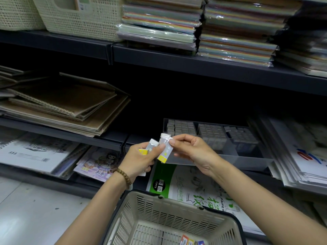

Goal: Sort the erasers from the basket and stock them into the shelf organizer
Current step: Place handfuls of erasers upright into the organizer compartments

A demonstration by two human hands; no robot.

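- Now mid-sort: left hand (139, 162) grips yellow-sleeved erasers (143, 151); right hand (189, 149) pinches one eraser (162, 156) by its top.
- Next, likely: carry it to the organizer (238, 162), into a matching row.

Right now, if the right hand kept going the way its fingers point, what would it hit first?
The right hand points left and is pinching the taller eraser; pushing on, it would probably meet the second eraser in the left hand, though depth is unclear.
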